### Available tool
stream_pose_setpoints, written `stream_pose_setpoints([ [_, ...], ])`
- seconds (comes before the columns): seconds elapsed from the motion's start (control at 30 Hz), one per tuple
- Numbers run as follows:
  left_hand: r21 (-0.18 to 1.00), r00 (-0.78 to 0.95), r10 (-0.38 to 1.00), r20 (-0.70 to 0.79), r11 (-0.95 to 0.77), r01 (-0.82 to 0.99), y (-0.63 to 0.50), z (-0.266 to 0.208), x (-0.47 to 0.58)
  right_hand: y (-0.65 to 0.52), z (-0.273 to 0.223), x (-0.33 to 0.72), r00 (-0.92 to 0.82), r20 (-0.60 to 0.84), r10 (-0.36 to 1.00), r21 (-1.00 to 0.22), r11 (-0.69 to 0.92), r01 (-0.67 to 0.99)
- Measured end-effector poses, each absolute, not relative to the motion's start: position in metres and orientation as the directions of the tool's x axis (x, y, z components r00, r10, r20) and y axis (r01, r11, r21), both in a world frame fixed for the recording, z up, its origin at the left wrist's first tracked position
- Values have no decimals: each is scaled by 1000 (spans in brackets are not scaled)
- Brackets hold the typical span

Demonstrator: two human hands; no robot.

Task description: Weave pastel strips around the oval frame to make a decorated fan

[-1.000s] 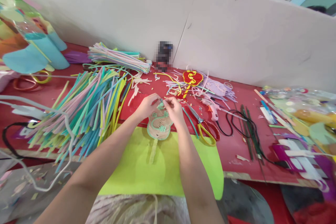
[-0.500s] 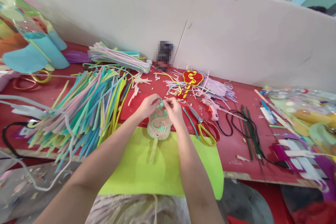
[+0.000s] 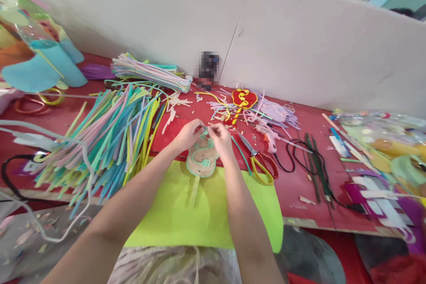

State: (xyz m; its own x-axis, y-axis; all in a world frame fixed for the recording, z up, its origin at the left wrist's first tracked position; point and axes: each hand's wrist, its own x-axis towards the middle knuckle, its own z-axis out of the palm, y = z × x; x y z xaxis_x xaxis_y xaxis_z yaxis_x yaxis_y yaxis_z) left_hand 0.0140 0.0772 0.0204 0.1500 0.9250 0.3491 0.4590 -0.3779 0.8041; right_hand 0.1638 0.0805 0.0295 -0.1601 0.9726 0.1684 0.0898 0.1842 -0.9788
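Observation:
A fan-shaped craft [image 3: 201, 167], beige with a pale green pipe-cleaner rim, curl and small flowers, lies in front of me, its pale stick handle [image 3: 194, 193] over a lime-yellow sheet [image 3: 163, 213]. Above the craft's far end, my left hand [image 3: 190, 135] and my right hand [image 3: 220, 137] are closed in pinches, fingertips nearly meeting. Something tiny and greenish shows between them, too small to name. Right of my right hand lie scissors [image 3: 258, 159] with red and yellow handles and a loose teal pipe cleaner [image 3: 242, 155].
A large heap of coloured pipe cleaners [image 3: 109, 137] spreads to the left, with another bundle [image 3: 149, 73] behind. A red-and-yellow craft [image 3: 244, 98], a pink glue gun [image 3: 269, 138] and its black cord [image 3: 293, 159] lie on the right. A pale wall [image 3: 166, 22] rises behind the red table.
My fingertips have shifted very slightly over the craft's far end, both hands still pinched. The craft and the things around it have stayed in place.

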Motion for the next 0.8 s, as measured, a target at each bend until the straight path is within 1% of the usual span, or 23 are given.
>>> stream_pose_setpoints([
  [0.17, 807, 82, 931, 355, -349, 476, 80, 17, 13, 81, 33, 165, -142, 129, 981, -979, 149, 137],
  [0.27, 814, 60, 934, 353, -338, 472, 81, 16, 13, 81, 31, 166, -213, 95, 972, -987, 121, 110],
  [0.33, 816, 67, 933, 353, -342, 466, 81, 15, 12, 82, 28, 166, -252, 99, 963, -987, 127, 98],
  [0.6, 817, 157, 939, 305, -343, 464, 78, 18, 13, 84, 25, 171, -275, 129, 953, -981, 162, 103],
  [0.7, 814, 190, 938, 291, -347, 466, 78, 18, 14, 84, 27, 172, -293, 101, 951, -984, 138, 109],
  [0.8, 826, 198, 937, 287, -347, 445, 78, 20, 14, 84, 29, 172, -315, 48, 948, -993, 81, 90],
])
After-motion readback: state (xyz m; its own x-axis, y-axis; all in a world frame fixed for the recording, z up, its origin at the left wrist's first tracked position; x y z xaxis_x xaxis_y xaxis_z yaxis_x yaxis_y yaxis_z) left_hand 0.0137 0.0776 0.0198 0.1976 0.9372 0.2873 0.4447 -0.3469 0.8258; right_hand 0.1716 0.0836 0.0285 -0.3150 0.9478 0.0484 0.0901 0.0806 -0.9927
